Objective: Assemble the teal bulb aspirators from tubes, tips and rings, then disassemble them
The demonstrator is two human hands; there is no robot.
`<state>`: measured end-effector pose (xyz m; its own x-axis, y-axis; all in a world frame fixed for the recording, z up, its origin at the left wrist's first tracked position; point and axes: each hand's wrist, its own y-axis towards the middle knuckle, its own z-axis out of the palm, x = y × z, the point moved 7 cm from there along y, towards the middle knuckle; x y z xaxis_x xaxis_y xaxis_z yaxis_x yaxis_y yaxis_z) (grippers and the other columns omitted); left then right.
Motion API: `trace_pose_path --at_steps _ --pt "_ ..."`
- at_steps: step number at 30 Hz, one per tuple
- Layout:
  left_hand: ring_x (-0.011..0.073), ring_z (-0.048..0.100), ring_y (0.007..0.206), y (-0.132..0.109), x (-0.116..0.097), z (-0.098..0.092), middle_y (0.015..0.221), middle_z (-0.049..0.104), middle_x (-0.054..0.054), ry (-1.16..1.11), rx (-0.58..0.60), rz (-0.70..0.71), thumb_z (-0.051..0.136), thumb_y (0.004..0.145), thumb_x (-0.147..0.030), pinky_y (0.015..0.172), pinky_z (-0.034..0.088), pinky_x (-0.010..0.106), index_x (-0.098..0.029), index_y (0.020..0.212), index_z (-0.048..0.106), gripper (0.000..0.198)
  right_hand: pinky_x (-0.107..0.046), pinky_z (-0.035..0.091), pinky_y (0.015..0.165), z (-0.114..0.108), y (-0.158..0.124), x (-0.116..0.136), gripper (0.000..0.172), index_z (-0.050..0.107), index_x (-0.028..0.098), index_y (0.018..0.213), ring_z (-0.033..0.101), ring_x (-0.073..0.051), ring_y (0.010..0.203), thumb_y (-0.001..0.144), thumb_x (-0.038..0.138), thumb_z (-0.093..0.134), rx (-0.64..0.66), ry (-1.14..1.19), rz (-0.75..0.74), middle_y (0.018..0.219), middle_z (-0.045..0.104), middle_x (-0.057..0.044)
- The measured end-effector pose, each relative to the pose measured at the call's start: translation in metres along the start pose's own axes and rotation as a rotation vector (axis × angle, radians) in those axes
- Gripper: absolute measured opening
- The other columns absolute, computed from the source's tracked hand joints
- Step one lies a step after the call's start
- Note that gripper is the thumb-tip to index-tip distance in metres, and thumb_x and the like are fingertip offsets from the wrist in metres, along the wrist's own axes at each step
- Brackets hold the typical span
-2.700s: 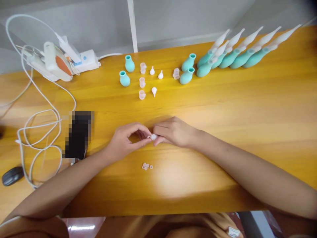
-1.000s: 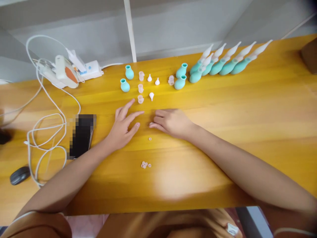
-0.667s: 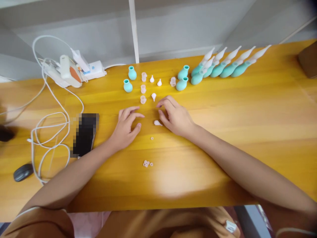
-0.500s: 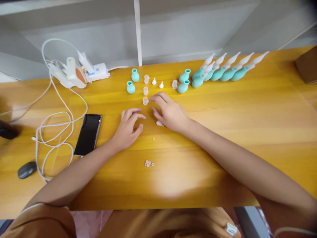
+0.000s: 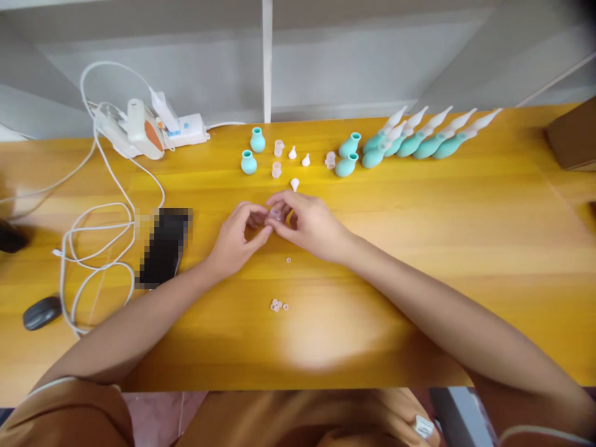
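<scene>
My left hand [image 5: 237, 236] and my right hand [image 5: 307, 223] meet at the middle of the wooden table [image 5: 419, 205]. Both pinch a small clear pinkish cup [image 5: 275, 215] between their fingertips, just above the tabletop. One tiny pink ring [image 5: 288, 260] lies right below the hands, and a small cluster of pink rings [image 5: 278, 305] lies nearer to me. Beyond the hands a white cone tip [image 5: 295, 184] stands on the table, with two more clear cups [image 5: 276, 169] and two teal bulbs [image 5: 248, 162] behind it.
At the back right lie two open teal bulbs [image 5: 347, 165] and a row of assembled teal-and-white pieces [image 5: 419, 139]. On the left are a phone [image 5: 165, 247], looped white cables [image 5: 93, 248], a power strip [image 5: 184, 127] and a dark mouse [image 5: 41, 311]. A brown box [image 5: 573, 141] sits far right.
My right hand reached to the nearest clear cup, took it and drew it back. My left hand, flat and open before, has closed onto the cup. The white tip beside my right hand is out of sight.
</scene>
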<state>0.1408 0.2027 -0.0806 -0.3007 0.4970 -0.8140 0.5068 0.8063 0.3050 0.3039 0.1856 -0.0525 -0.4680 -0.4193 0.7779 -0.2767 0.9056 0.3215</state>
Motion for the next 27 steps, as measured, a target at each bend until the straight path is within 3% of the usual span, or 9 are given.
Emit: trace_pose_path --at_steps 3,6,9,12,16,22,27 --pt "0.018 0.068 0.093 -0.001 -0.006 0.006 0.107 0.071 0.005 -0.141 0.093 0.015 0.073 0.101 -0.031 0.088 0.057 0.034 -0.023 0.118 0.066 0.019 -0.028 0.058 0.072 -0.003 -0.02 0.005 0.027 0.06 0.023 0.122 0.073 -0.016 0.085 0.1 0.03 0.073 -0.013 0.149 0.065 0.107 0.078 -0.004" --pt "0.0186 0.07 0.099 -0.003 -0.006 0.009 0.111 0.073 0.007 -0.292 0.102 -0.005 0.072 0.103 -0.032 0.093 0.057 0.034 -0.023 0.12 0.067 0.02 -0.027 0.057 0.069 -0.01 -0.041 0.01 0.027 0.057 0.023 0.126 0.073 -0.016 0.085 0.104 0.034 0.07 -0.075 0.185 0.1 0.109 0.077 -0.005" --pt "0.0192 0.07 0.104 -0.003 -0.006 0.011 0.115 0.073 0.009 -0.377 0.12 -0.053 0.07 0.105 -0.039 0.098 0.057 0.035 -0.022 0.124 0.068 0.025 -0.027 0.054 0.068 -0.015 -0.066 0.015 0.011 0.06 0.022 0.118 0.067 -0.014 0.076 0.107 0.024 0.06 -0.121 0.031 0.048 0.094 0.069 -0.002" --pt "0.0185 0.067 0.097 -0.002 -0.007 0.01 0.107 0.071 0.007 -0.412 0.129 -0.101 0.074 0.102 -0.048 0.092 0.057 0.033 -0.021 0.114 0.07 0.03 -0.028 0.052 0.068 -0.001 -0.083 0.017 0.011 0.061 0.021 0.113 0.061 -0.014 0.071 0.103 0.017 0.061 0.009 -0.134 -0.053 0.094 0.066 -0.003" --pt "0.0151 0.065 0.085 -0.004 -0.006 0.013 0.097 0.067 0.003 -0.551 0.144 -0.209 0.081 0.096 -0.05 0.083 0.058 0.031 -0.021 0.103 0.065 0.035 -0.031 0.055 0.073 0.013 -0.087 0.012 0.005 0.065 0.02 0.106 0.066 -0.018 0.079 0.105 0.017 0.061 0.107 -0.321 -0.172 0.098 0.071 -0.007" --pt "0.0146 0.065 0.08 -0.008 -0.01 0.02 0.095 0.067 0.004 -0.554 0.23 -0.241 0.08 0.097 -0.054 0.082 0.06 0.032 -0.021 0.103 0.063 0.038 -0.034 0.058 0.078 0.016 -0.086 0.008 0.018 0.072 0.018 0.109 0.072 -0.021 0.088 0.113 0.025 0.056 0.125 -0.485 -0.258 0.1 0.074 -0.009" --pt "0.013 0.064 0.081 -0.011 -0.009 0.022 0.098 0.069 0.003 -0.551 0.233 -0.208 0.08 0.099 -0.047 0.082 0.059 0.029 -0.021 0.107 0.064 0.031 -0.032 0.061 0.081 0.004 -0.086 0.009 0.014 0.072 0.019 0.113 0.073 -0.019 0.091 0.113 0.022 0.058 0.014 -0.222 -0.271 0.101 0.076 -0.008"
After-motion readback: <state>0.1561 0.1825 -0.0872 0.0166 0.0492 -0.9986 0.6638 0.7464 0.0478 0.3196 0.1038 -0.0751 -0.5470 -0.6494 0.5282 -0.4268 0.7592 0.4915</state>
